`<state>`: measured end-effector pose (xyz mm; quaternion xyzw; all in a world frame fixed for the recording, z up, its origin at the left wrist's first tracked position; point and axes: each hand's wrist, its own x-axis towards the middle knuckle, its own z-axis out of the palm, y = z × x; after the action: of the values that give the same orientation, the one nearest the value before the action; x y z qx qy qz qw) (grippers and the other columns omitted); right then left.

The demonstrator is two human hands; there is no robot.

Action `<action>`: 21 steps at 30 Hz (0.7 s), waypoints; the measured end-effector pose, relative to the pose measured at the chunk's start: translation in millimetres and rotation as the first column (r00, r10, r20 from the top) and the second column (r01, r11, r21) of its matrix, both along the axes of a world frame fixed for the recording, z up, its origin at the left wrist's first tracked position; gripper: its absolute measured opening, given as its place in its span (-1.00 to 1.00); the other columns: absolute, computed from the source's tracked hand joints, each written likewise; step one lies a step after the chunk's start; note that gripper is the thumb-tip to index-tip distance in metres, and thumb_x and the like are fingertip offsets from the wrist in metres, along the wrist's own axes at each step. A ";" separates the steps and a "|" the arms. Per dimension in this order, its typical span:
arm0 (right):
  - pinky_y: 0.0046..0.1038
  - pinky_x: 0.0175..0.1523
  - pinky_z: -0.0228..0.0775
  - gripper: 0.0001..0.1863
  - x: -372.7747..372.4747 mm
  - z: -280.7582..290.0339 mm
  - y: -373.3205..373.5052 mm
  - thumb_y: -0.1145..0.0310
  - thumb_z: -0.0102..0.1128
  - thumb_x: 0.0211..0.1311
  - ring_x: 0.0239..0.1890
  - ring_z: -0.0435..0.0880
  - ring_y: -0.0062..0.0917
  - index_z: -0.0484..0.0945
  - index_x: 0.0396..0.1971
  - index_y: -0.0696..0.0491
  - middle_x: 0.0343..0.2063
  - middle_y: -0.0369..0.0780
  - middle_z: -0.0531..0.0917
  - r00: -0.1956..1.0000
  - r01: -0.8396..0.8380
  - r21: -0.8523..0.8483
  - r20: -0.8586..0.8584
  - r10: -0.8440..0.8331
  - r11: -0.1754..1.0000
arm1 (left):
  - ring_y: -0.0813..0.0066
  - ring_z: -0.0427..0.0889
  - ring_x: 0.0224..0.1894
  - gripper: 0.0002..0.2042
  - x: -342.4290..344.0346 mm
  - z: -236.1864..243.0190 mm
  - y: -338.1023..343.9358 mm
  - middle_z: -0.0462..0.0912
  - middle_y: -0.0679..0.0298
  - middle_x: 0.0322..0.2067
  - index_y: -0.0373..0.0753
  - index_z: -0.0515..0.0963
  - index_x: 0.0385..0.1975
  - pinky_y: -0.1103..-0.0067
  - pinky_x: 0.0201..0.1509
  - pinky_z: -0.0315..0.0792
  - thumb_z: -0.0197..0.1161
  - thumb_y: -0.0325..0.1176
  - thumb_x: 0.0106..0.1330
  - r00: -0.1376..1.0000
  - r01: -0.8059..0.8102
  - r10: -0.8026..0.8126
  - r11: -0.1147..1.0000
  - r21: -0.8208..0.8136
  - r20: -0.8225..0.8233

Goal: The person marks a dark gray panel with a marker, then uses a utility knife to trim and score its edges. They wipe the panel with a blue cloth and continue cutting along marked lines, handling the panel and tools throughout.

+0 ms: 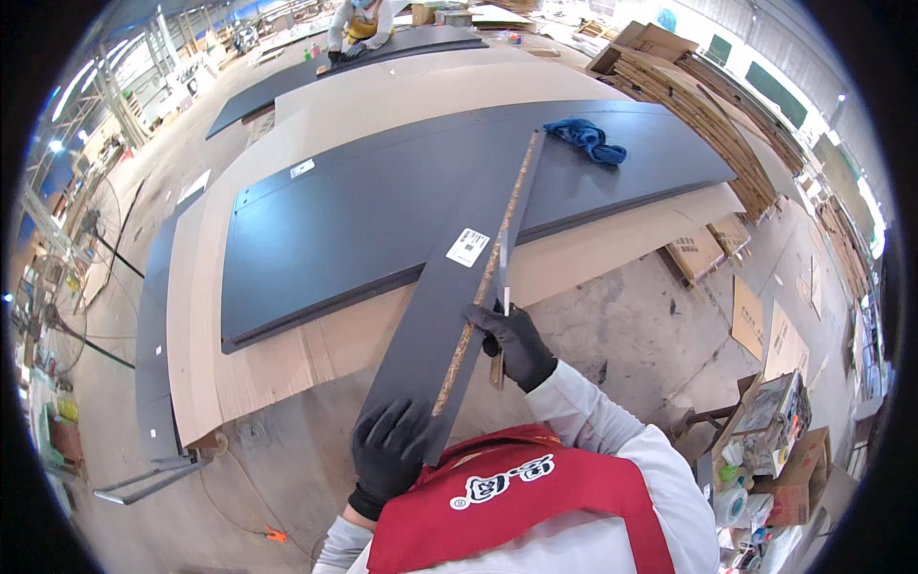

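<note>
A long, narrow dark grey panel (pixel 424 311) slants from my body up onto a stack of wide dark panels (pixel 363 206). Its raw chipboard edge (pixel 474 311) faces up, and a white label (pixel 468 247) sticks to its face. Near its lower end, my black-gloved left hand (pixel 390 450) grips the panel, fingers curled over the face; the thumb is hidden. My right hand (pixel 521 346), also gloved in black, is closed beside the chipboard edge around a thin, narrow tool (pixel 506 300) with a pale metallic upper part. Its exact kind is unclear.
A crumpled blue cloth (pixel 586 140) lies on the wide panels, which rest on cardboard (pixel 287 378). A co-worker (pixel 363 27) stands at another panel far off. Stacked boards (pixel 693 124) are at right, cluttered boxes (pixel 779 459) at lower right, fans (pixel 91 225) at left.
</note>
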<state>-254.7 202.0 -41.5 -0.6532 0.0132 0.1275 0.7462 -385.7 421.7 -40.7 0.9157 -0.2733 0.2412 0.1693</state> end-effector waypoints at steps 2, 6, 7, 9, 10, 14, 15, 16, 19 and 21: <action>-0.65 -0.56 0.19 -0.70 -3.0 2.0 -0.8 0.15 0.27 0.11 -0.64 0.35 -0.74 0.52 -0.37 0.10 -0.60 -0.37 0.48 0.997 0.046 0.063 0.053 -0.049 0.997 | 0.31 0.56 -0.05 -0.75 -6.2 -31.7 -2.9 0.61 0.29 -0.12 0.02 0.61 -0.29 0.35 -0.01 0.39 0.22 -0.29 -0.04 0.989 0.028 -0.016 0.996 -0.080 0.146; -0.65 -0.51 0.23 -0.72 -18.8 9.7 -32.9 0.26 0.31 0.08 -0.59 0.39 -0.75 0.51 -0.30 0.10 -0.59 -0.40 0.50 0.987 0.149 0.138 0.047 -0.157 0.979 | 0.26 0.58 -0.08 -0.76 3.7 -55.9 -35.0 0.60 0.34 -0.11 0.12 0.61 -0.24 0.28 -0.03 0.38 0.24 -0.20 0.05 0.946 0.083 -0.083 0.996 0.012 0.313; -0.66 -0.50 0.24 -0.74 -21.5 12.6 -43.6 0.29 0.32 0.08 -0.57 0.40 -0.76 0.50 -0.29 0.09 -0.57 -0.40 0.51 0.973 0.168 0.217 0.122 -0.197 0.962 | 0.19 0.58 -0.08 -0.77 9.6 -58.3 -43.2 0.62 0.33 -0.13 0.11 0.60 -0.23 0.24 -0.02 0.36 0.22 -0.19 0.08 0.945 0.100 -0.114 0.993 0.061 0.308; -0.67 -0.48 0.26 -0.74 -33.2 24.1 -70.5 0.35 0.33 0.09 -0.53 0.42 -0.78 0.50 -0.26 0.08 -0.54 -0.41 0.52 0.954 0.183 0.273 0.182 -0.238 0.944 | 0.12 0.47 0.05 -0.74 22.8 -69.6 -57.6 0.55 0.34 -0.01 0.17 0.61 -0.21 0.24 -0.04 0.37 0.24 -0.16 0.06 0.920 0.111 -0.166 0.979 0.172 0.355; -0.67 -0.47 0.27 -0.73 -40.6 31.4 -76.7 0.37 0.33 0.09 -0.51 0.43 -0.78 0.50 -0.23 0.08 -0.52 -0.41 0.54 0.957 0.183 0.281 0.168 -0.236 0.942 | -0.06 0.37 0.13 -0.75 37.1 -119.4 -26.8 0.48 0.17 0.06 0.06 0.61 -0.18 0.19 0.06 0.32 0.22 -0.16 0.12 0.954 0.022 -0.067 0.987 0.156 0.291; -0.65 -0.49 0.31 -0.73 -88.5 27.1 -145.0 0.41 0.35 0.08 -0.53 0.46 -0.76 0.52 -0.22 0.06 -0.53 -0.37 0.56 0.827 0.461 0.287 0.206 -0.524 0.840 | -0.24 0.18 0.25 -0.56 84.8 -69.1 -97.8 0.25 -0.22 0.18 -0.17 0.36 0.14 0.07 0.24 0.13 0.08 -0.11 0.32 0.819 0.571 -0.571 0.799 -0.189 0.064; -0.64 -0.49 0.31 -0.74 -108.4 32.8 -156.0 0.41 0.35 0.08 -0.53 0.47 -0.75 0.52 -0.22 0.06 -0.54 -0.37 0.56 0.795 0.524 0.293 0.167 -0.583 0.800 | -0.24 0.14 0.28 -0.47 86.6 -63.3 -113.4 0.20 -0.19 0.22 -0.21 0.18 0.25 0.05 0.26 0.10 0.01 -0.08 0.36 0.824 0.562 -0.563 0.803 -0.198 0.055; -0.64 -0.49 0.32 -0.73 -130.4 30.0 -166.7 0.41 0.35 0.07 -0.52 0.49 -0.74 0.52 -0.21 0.06 -0.52 -0.36 0.58 0.741 0.582 0.361 0.134 -0.658 0.729 | -0.17 0.14 0.29 -0.45 90.8 -60.2 -130.4 0.20 -0.15 0.24 -0.23 0.16 0.26 0.11 0.30 0.07 0.04 -0.11 0.34 0.827 0.554 -0.562 0.811 -0.187 0.011; -0.64 -0.36 0.39 -0.63 -191.5 35.8 -200.9 0.38 0.36 0.07 -0.39 0.52 -0.72 0.47 -0.13 0.09 -0.37 -0.32 0.60 0.628 0.756 0.342 -0.134 -0.767 0.558 | 0.12 0.24 0.28 -0.35 108.8 -33.4 -203.5 0.23 -0.03 0.25 -0.30 0.10 0.30 0.33 0.32 0.13 0.20 -0.28 0.23 0.812 0.564 -0.569 0.822 -0.074 -0.128; -0.63 -0.36 0.41 -0.68 -220.8 -29.1 -211.6 0.43 0.35 0.07 -0.39 0.55 -0.68 0.49 -0.16 0.08 -0.36 -0.32 0.60 0.405 0.851 0.403 -0.097 -0.909 0.336 | 0.17 0.31 0.23 -0.32 121.7 -20.5 -257.6 0.28 0.00 0.22 -0.30 0.10 0.30 0.37 0.26 0.21 0.26 -0.35 0.19 0.584 0.688 -0.742 0.668 -0.284 -0.330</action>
<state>-475.5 -9.6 -70.6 -0.3850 0.2841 -0.3446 0.8077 -264.0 164.1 -61.2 0.7440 -0.5598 -0.0332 0.3633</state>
